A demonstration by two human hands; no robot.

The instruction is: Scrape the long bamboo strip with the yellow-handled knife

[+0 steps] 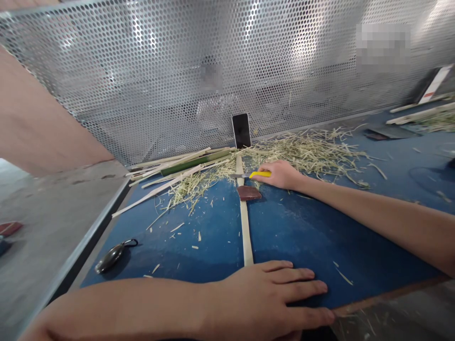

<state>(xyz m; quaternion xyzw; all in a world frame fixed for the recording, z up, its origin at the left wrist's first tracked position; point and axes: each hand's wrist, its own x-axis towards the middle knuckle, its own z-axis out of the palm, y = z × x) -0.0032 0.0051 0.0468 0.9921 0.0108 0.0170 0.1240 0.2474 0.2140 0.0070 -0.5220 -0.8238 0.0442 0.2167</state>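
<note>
A pale bamboo strip (246,232) runs lengthwise away from me over the blue tabletop. My left hand (270,296) lies flat with fingers spread, over the near end of the strip. Farther off, my right hand (280,174) is closed around the yellow handle of a knife (260,174). The knife's blade lies crosswise over the strip; whether it cuts into the surface I cannot tell. Just nearer than the blade, a reddish-brown scrap (249,192) that looks like leather or sandpaper sits on the strip.
Curly shavings (309,151) are heaped at the back. Bamboo strips and a green piece (195,161) lie at the back left. A phone (241,130) leans on the perforated metal screen (170,85). A dark oval object with a loop (113,257) rests at the left edge.
</note>
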